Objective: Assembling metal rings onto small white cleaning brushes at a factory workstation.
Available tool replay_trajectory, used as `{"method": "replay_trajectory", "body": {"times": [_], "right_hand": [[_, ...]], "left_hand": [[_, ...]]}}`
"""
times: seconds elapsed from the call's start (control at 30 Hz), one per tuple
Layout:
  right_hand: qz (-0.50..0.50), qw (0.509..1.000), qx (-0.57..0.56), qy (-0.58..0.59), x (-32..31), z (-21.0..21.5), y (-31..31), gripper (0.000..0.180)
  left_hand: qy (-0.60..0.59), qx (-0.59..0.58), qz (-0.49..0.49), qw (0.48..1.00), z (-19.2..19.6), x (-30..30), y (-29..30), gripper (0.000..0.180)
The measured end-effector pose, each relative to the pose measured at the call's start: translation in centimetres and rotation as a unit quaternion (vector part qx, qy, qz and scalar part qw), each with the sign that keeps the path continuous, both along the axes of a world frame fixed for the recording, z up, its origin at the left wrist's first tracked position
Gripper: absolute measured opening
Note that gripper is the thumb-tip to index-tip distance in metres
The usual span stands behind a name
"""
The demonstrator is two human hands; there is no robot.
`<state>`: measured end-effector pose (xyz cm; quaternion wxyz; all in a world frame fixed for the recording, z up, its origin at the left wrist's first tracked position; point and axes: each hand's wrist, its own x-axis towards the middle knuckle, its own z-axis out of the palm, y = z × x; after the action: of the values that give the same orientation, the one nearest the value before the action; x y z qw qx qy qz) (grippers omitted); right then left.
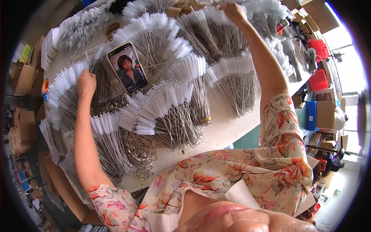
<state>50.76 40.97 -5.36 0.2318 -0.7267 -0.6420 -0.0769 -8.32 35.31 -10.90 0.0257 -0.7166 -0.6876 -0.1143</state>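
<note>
Bundles of thin wire-handled cleaning brushes with white bristles (162, 104) cover much of the white table. My left hand (86, 83) is closed at the left, over the edge of a fanned bundle of brushes (63, 87). Whatever its fingers grip, if anything, is hidden. Stretched to the far side, my right hand (235, 14) has its fingers drawn together above the brush bundles there. I cannot make out anything in them. Between the bundles, near my left hand, a phone (128, 67) leans with its lit screen showing a person.
Loose metal rings (142, 154) lie in a heap by the near table edge (177, 154). An orange tape roll (45, 89) is at the left edge. Cardboard boxes (28, 81) stand at left; red bins (318, 50) and a blue box (310, 116) are at right.
</note>
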Motion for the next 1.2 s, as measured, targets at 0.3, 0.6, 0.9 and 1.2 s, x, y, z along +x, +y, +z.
{"method": "replay_trajectory", "body": {"times": [0.3,0.6,0.9,1.2], "right_hand": [[-0.069,0.986,-0.153,0.002,-5.5,0.4,-5.0,0.034],[-0.070,0.981,-0.179,-0.004,-2.7,-1.0,-4.4,0.029],[-0.101,0.981,-0.163,0.039,-2.1,-1.8,-3.7,0.034],[0.217,0.936,0.249,0.125,-4.8,0.6,-2.0,0.021]], "left_hand": [[-0.373,0.164,-0.024,0.913,6.6,-0.7,-1.6,0.018],[-0.649,-0.049,0.016,0.759,13.0,0.3,-13.5,0.030],[-0.678,-0.033,0.033,0.734,13.7,-2.0,-25.2,0.030],[-0.684,0.004,0.118,0.720,11.9,-2.2,-31.7,0.032]]}}
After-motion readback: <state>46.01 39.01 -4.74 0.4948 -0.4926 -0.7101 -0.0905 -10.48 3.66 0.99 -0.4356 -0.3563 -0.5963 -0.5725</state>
